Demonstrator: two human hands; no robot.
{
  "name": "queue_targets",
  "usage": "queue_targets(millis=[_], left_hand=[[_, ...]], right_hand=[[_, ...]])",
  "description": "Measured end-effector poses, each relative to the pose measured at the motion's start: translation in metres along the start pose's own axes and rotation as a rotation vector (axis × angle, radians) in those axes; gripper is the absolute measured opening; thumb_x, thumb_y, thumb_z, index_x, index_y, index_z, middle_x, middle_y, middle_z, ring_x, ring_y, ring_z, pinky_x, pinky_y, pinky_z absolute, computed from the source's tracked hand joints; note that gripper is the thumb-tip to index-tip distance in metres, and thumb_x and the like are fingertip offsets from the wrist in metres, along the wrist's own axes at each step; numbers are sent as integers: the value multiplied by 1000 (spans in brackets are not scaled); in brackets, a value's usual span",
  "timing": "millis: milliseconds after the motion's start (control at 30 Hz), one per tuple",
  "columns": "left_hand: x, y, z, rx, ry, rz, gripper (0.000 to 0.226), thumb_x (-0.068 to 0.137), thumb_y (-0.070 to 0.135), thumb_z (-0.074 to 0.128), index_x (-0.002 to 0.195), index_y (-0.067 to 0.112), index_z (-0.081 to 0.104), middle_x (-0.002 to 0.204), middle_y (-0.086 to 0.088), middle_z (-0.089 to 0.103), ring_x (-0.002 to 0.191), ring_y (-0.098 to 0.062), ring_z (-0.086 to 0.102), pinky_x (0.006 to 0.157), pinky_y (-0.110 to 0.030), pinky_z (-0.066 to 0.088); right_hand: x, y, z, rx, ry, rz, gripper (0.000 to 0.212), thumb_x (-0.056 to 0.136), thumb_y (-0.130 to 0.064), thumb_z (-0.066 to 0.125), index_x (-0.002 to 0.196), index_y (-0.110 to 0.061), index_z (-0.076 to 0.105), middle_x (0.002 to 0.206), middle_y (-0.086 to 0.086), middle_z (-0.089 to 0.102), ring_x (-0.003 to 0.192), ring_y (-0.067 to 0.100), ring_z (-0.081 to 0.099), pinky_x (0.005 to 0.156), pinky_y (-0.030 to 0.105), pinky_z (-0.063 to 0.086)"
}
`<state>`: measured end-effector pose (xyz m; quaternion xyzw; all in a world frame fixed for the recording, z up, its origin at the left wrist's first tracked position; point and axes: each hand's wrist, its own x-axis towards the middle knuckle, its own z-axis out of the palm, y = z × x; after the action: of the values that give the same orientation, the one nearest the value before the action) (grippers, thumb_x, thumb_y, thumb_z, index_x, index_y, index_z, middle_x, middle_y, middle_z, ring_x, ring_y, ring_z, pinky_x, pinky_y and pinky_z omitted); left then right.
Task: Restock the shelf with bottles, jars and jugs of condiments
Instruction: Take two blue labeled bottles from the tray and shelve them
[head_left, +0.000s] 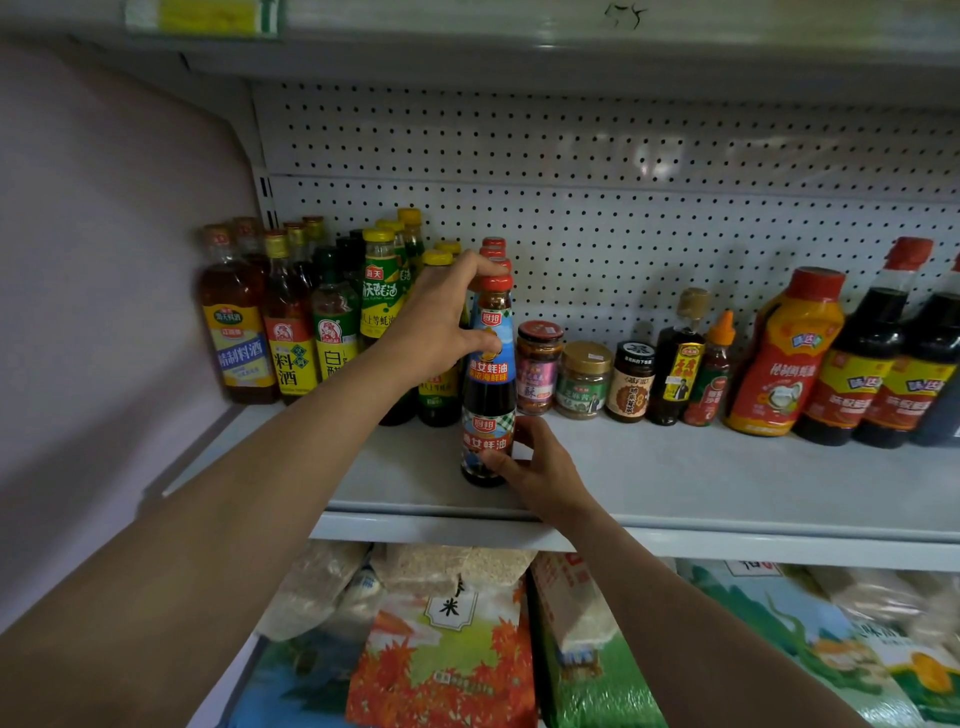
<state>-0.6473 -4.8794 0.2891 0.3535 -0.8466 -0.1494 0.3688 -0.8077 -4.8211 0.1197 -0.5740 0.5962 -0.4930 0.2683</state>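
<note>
Oyster-sauce bottles: your left hand (434, 325) grips the rear bottle (491, 332); right hand (540, 467) pinches the front bottle (485, 447) standing on the shelf (727, 478), jars (582, 379) at 3 o'clock.

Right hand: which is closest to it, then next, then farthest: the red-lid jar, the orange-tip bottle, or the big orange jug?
From the right hand:
1. Red-lid jar, just above.
2. Orange-tip bottle, further right.
3. Big orange jug, farthest right.

Bags of rice (447, 639) on the lower shelf, white pegboard back panel (623, 171) above.
</note>
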Motion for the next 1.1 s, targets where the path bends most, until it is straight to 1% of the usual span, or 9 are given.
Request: queue_targets(millis=[233, 300, 367, 533, 633, 767, 933, 1000, 1100], left_hand=[[4, -5, 3, 4, 9, 11, 71, 74, 17, 85, 132, 31, 46, 117, 10, 35, 128, -19, 39, 95, -30, 33], [6, -6, 3, 5, 11, 15, 71, 74, 18, 85, 132, 30, 46, 117, 10, 35, 128, -18, 38, 95, -30, 33], [8, -8, 4, 4, 11, 18, 71, 74, 17, 85, 133, 30, 47, 118, 9, 35, 127, -17, 37, 93, -28, 31], [15, -13, 6, -1, 15, 8, 71, 74, 17, 85, 132, 32, 47, 119, 7, 35, 125, -16, 38, 93, -27, 32], [19, -17, 7, 0, 17, 9, 71, 73, 18, 85, 131, 33, 47, 120, 6, 35, 126, -19, 41, 93, -29, 34], [23, -20, 9, 5, 17, 10, 71, 74, 19, 84, 132, 33, 46, 119, 6, 35, 127, -20, 41, 94, -28, 32], [29, -25, 11, 23, 28, 22, 70, 76, 20, 83, 134, 33, 46, 117, 7, 34, 129, -20, 39, 95, -29, 31], [32, -27, 12, 40, 33, 21, 70, 76, 21, 83, 134, 33, 46, 119, 5, 37, 129, -21, 40, 95, -29, 32], [37, -31, 14, 83, 46, 21, 73, 74, 24, 84, 136, 33, 46, 130, -4, 46, 129, -22, 39, 97, -33, 36]], right_hand=[[8, 2, 1, -6, -5, -3, 56, 88, -36, 74, 135, -22, 47, 136, 0, 59, 125, 13, 55, 100, 40, 53], [10, 2, 1, -6, -10, -6, 54, 89, -36, 74, 133, -24, 47, 135, -1, 60, 125, 13, 55, 100, 39, 53], [12, 1, 1, 3, -13, 0, 52, 89, -35, 74, 132, -25, 46, 135, -1, 59, 124, 12, 54, 97, 35, 52], [20, 1, 1, -18, -20, 11, 55, 90, -34, 72, 136, -18, 46, 136, 0, 58, 119, 8, 52, 81, 15, 43], [26, 2, 2, -21, -20, 17, 54, 90, -33, 73, 134, -18, 46, 136, 0, 58, 119, 8, 52, 78, 10, 41], [33, 3, 2, 0, -23, 29, 56, 90, -32, 73, 136, -17, 45, 137, 1, 58, 122, 11, 54, 78, 10, 42], [41, 4, 3, 21, -25, 57, 60, 91, -30, 72, 141, -16, 43, 140, 1, 56, 119, 10, 53, 79, 10, 41], [45, 4, 3, 32, -25, 58, 60, 91, -30, 72, 141, -16, 43, 140, 1, 56, 121, 11, 53, 84, 15, 43], [50, 6, 4, 36, -21, 56, 59, 91, -28, 72, 141, -17, 43, 141, 2, 56, 125, 13, 53, 94, 24, 45]])
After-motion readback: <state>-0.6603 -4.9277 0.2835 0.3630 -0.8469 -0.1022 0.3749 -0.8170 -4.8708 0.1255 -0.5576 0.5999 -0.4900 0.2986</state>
